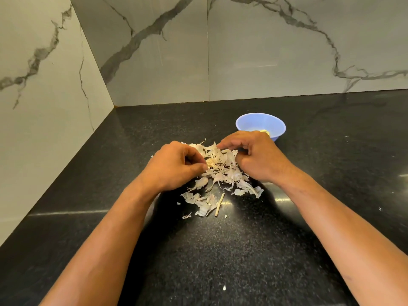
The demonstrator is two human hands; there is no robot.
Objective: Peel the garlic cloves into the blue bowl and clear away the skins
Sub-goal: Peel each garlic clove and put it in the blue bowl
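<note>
Skins (223, 171) lie heaped on the surface (309, 217), centre. Bowl (261, 125) stands behind and right of the heap, holding cloves (265, 131). A stem (219, 204) lies before the heap.

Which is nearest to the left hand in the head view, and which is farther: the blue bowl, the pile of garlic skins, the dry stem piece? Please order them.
From the left hand:
1. Pile of garlic skins: touching its fingertips, between both hands.
2. Dry stem piece: on the counter, toward the person and slightly right.
3. Blue bowl: beyond the right hand, toward the wall.
</note>
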